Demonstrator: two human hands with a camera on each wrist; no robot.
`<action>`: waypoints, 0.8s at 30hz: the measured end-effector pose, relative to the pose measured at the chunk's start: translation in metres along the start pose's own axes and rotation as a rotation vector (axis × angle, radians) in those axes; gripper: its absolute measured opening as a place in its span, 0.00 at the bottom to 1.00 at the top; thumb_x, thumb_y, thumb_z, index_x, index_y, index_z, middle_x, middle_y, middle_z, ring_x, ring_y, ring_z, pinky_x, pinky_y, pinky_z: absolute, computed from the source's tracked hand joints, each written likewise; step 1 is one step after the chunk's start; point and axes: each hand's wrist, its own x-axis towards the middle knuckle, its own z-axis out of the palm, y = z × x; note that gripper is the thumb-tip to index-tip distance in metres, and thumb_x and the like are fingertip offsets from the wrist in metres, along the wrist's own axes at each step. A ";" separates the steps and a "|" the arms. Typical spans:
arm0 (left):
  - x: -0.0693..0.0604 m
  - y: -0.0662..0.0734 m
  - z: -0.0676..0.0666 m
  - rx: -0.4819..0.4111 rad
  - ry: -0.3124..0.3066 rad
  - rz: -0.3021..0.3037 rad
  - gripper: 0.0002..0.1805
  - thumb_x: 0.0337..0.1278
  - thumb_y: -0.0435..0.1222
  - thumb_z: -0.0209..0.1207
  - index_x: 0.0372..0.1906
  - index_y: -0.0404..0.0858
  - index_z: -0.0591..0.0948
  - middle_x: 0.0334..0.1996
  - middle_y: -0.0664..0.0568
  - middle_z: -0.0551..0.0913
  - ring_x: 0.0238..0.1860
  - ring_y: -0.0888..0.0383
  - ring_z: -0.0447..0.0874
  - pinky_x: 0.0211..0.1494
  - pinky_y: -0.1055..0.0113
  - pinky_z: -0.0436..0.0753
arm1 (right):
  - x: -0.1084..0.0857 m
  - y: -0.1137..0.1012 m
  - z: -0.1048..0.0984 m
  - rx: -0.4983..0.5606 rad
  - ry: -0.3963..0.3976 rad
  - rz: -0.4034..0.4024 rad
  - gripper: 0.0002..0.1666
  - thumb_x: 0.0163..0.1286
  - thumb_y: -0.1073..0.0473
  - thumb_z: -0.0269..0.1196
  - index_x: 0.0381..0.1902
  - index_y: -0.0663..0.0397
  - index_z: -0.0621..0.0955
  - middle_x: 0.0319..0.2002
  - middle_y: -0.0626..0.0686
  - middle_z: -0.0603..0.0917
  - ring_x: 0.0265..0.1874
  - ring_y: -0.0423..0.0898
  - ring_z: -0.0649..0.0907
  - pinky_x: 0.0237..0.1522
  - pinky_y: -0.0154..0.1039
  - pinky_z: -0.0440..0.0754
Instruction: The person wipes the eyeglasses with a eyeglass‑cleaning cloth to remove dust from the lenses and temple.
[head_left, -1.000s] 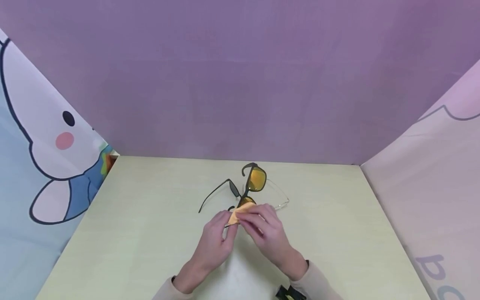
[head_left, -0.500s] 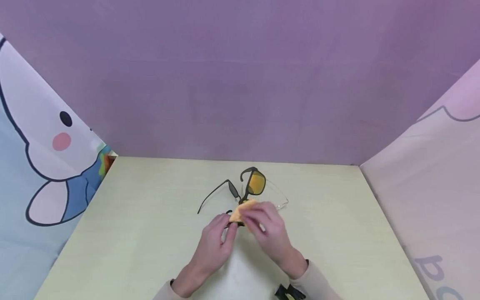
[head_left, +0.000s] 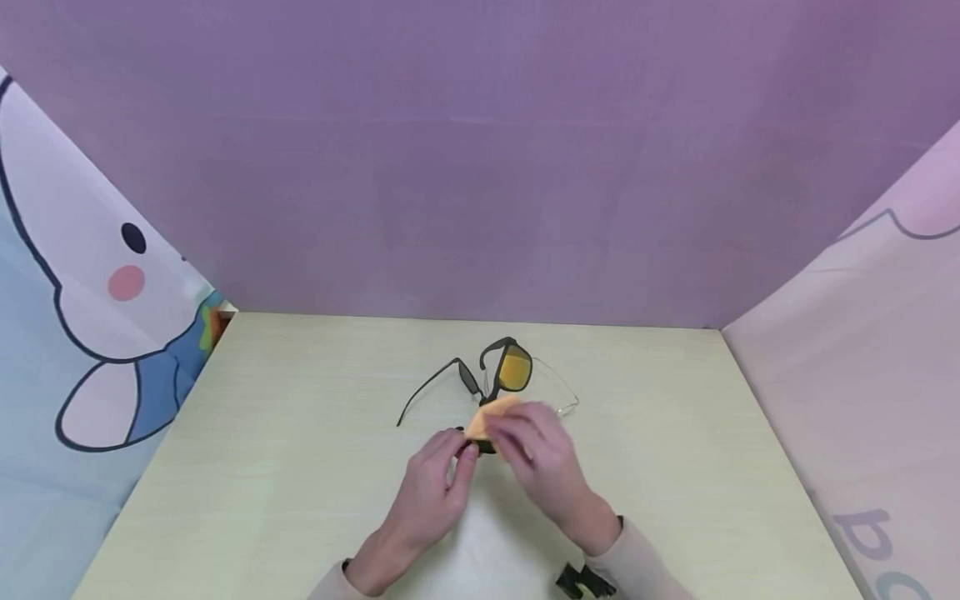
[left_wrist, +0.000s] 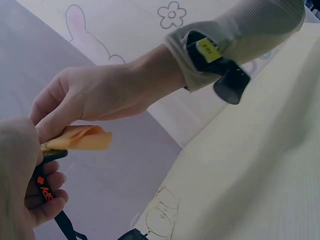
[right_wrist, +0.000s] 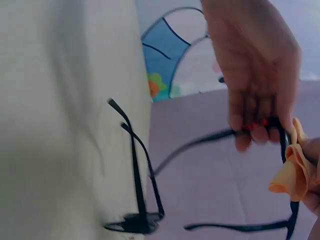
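Black-framed glasses with yellow lenses point(head_left: 516, 368) are held up over the table, tilted on their side. My left hand point(head_left: 433, 479) grips them at one hinge end, its fingers round a black temple point(left_wrist: 45, 186) with red print. An orange cloth point(head_left: 491, 414) lies over the nearer lens. With thumb and fingers, my right hand point(head_left: 543, 458) pinches that cloth against the lens, and in the right wrist view the cloth point(right_wrist: 292, 172) bunches around the frame. Most of the nearer lens is hidden behind cloth and fingers.
On the pale table point(head_left: 300, 467), a second pair of black glasses point(head_left: 468, 377) lies behind my hands, arms unfolded. Thin gold wire-rimmed glasses point(left_wrist: 162, 215) rest beside it. A purple backdrop point(head_left: 480, 167) rises at the table's far edge, with printed cloth panels on both sides.
My right hand and the orange cloth have shifted slightly right along the lens, uncovering some black frame beside my left thumb. The far lens has dipped a little nearer; my left hand keeps its grip.
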 end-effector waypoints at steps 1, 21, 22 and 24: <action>0.000 0.000 -0.001 0.009 0.005 0.005 0.06 0.69 0.27 0.58 0.41 0.39 0.83 0.34 0.58 0.82 0.37 0.66 0.77 0.36 0.68 0.83 | -0.002 -0.003 0.002 -0.006 -0.012 -0.029 0.14 0.78 0.61 0.59 0.44 0.67 0.86 0.41 0.57 0.85 0.38 0.51 0.84 0.47 0.34 0.84; -0.001 -0.001 -0.001 0.020 0.018 0.012 0.07 0.68 0.26 0.59 0.45 0.37 0.84 0.37 0.55 0.85 0.40 0.64 0.81 0.40 0.69 0.85 | -0.002 -0.006 0.003 0.037 -0.031 -0.049 0.14 0.79 0.60 0.59 0.45 0.66 0.86 0.42 0.56 0.84 0.41 0.51 0.84 0.48 0.37 0.83; 0.000 -0.001 -0.002 0.019 0.014 0.012 0.06 0.68 0.27 0.59 0.44 0.38 0.84 0.37 0.55 0.85 0.41 0.64 0.81 0.41 0.69 0.85 | -0.002 -0.005 0.003 0.042 -0.026 -0.036 0.14 0.79 0.60 0.59 0.45 0.66 0.86 0.42 0.57 0.84 0.41 0.51 0.84 0.48 0.36 0.83; 0.000 -0.001 -0.001 0.012 0.003 0.010 0.05 0.70 0.28 0.58 0.42 0.39 0.83 0.36 0.55 0.84 0.40 0.64 0.80 0.40 0.69 0.84 | 0.001 0.000 0.002 0.057 -0.009 0.022 0.14 0.78 0.60 0.60 0.45 0.67 0.85 0.42 0.57 0.84 0.40 0.51 0.83 0.47 0.32 0.84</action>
